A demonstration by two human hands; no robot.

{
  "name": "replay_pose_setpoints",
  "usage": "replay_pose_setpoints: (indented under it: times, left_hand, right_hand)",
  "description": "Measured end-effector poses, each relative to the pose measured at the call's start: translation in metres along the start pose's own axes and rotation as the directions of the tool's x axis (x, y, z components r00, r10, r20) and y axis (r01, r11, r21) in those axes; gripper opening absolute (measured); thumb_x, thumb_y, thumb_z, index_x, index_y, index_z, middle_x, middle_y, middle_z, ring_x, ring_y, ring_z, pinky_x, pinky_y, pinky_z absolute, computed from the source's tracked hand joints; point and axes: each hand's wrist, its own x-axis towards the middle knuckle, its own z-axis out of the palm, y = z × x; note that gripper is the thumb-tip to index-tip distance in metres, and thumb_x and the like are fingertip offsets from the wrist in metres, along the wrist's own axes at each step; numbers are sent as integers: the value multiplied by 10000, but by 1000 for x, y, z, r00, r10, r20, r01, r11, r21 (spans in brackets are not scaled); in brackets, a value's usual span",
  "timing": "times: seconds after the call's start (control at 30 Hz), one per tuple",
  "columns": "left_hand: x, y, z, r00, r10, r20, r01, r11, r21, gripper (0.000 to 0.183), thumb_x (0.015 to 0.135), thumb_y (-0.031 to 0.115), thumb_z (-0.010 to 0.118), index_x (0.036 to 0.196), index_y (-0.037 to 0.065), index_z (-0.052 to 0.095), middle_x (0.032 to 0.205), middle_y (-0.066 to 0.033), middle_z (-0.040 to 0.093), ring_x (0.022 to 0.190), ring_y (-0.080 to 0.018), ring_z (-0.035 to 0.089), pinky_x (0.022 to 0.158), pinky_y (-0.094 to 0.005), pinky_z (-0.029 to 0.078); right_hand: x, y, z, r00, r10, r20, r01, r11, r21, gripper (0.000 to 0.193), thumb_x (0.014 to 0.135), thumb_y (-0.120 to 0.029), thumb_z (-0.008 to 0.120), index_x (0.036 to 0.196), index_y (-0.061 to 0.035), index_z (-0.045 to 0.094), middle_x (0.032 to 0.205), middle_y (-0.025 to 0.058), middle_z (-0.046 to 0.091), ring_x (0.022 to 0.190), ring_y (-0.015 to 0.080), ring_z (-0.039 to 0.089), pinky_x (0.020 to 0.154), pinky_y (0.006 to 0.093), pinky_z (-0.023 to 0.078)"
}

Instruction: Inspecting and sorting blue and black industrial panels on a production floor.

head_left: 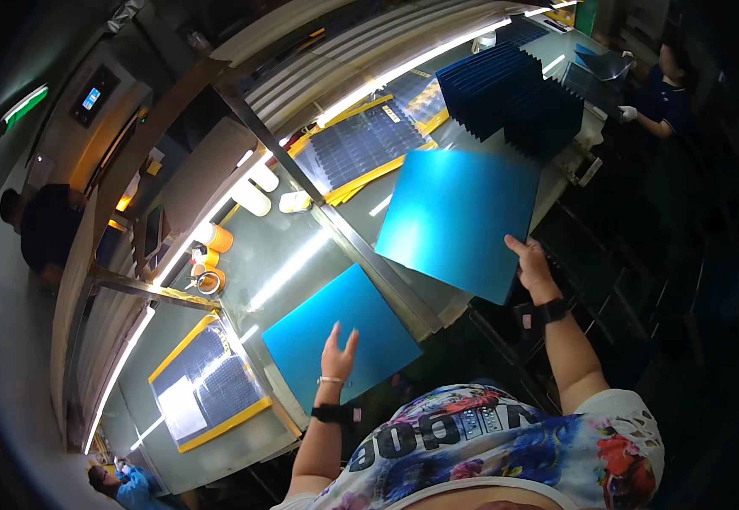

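Observation:
A square, glossy blue sheet [463,217] is held up at the right, tilted above the bench. My right hand [536,265] grips it by its right edge, the thumb on the near face. A second blue sheet [340,310] lies at the bench's front edge, its near corner reaching past the edge. Over this sheet is my left hand [338,355], its thumb and fingers apart and holding nothing. Whether the left fingers touch the sheet, I cannot tell.
Dark corrugated panels [505,93] stand upright at the far right. Yellow-edged panels [361,144] lie behind the raised sheet, another yellow-edged panel [208,382] at the left. Orange tape rolls [208,259] and white rolls [252,197] sit under the lamp. A co-worker [667,93] handles a sheet.

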Motion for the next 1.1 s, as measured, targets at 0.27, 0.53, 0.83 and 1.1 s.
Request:
replay_pose_setpoints:
  times: [0.27,0.53,0.83,1.1]
  left_hand:
    - [45,167,70,690,552,468,586,-48,-809,729,843,603,359,1334,66,317,1276,-133,449,1180,-298,413,1024,-469,261]
    - [58,83,131,980,11,199,196,133,-972,651,838,559,432,1264,68,389,1208,-110,488,1038,-302,488,893,-441,409]
    - [35,122,137,966,-29,256,258,50,-965,784,792,611,475,1296,32,315,1188,-148,481,971,-271,523,812,-398,456]
    - [115,44,126,814,-272,513,580,419,-699,510,877,427,484,1155,0,504,1139,-127,545,1001,-266,521,927,-387,386]
  right_hand:
    - [-66,-15,44,692,-372,619,704,154,-693,521,599,129,450,1070,-45,587,1109,149,565,1056,330,513,921,373,406]
    - [-76,112,78,535,-135,834,843,17,-538,431,736,-277,637,1051,-2,536,1179,186,514,1104,379,471,930,425,392]
    - [-74,87,64,689,-148,710,724,177,-666,247,806,-171,581,975,8,587,1002,168,614,941,287,595,806,342,481]
    - [-26,10,94,651,-488,582,665,-3,-747,69,746,-30,546,791,-62,586,775,121,616,691,311,596,589,380,464]
